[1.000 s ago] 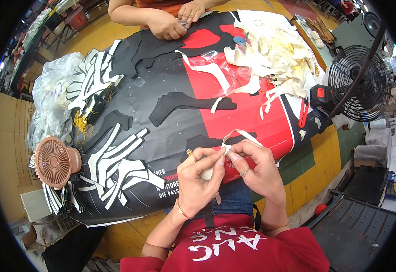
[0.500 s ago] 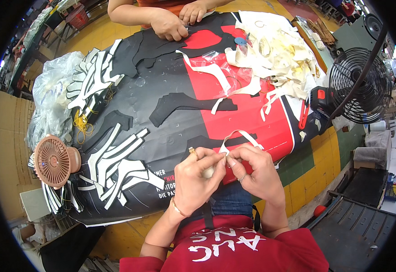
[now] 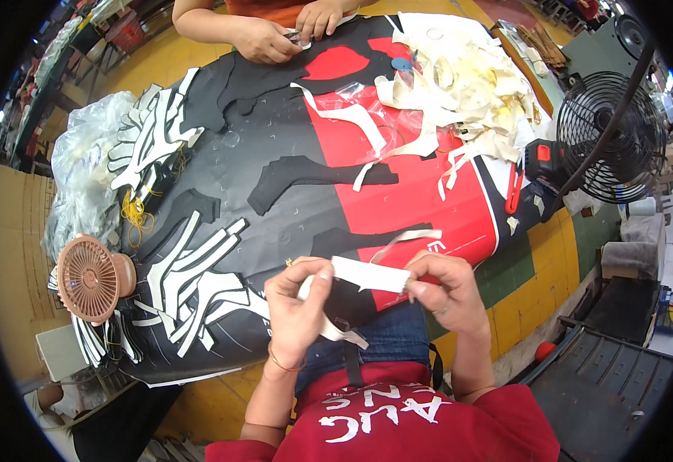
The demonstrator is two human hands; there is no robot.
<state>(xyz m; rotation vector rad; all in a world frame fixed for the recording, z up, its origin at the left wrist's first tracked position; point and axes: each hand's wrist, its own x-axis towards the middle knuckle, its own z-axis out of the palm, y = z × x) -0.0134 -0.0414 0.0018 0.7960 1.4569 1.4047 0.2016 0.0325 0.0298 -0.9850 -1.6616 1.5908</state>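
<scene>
Left hand (image 3: pixel 298 300) kinda hides part of the white strip (image 3: pixel 371 274), long axis left to right, right end slightly nearer. Its grip's pinching it, right hand (image 3: pixel 446 291) pinches too.

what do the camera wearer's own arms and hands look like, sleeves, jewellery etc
Short, dark red fabric sleeves, forearms uncovered. The ungloved left hand has a gold-toned ring and a thin, gold-toned wrist bracelet; the ungloved right hand has a silvery ring.

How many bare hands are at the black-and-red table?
4: the wearer's left hand and right hand, holding a flat white strip; opposite, a co-worker's right hand and their left hand. None seems hidden.
</scene>
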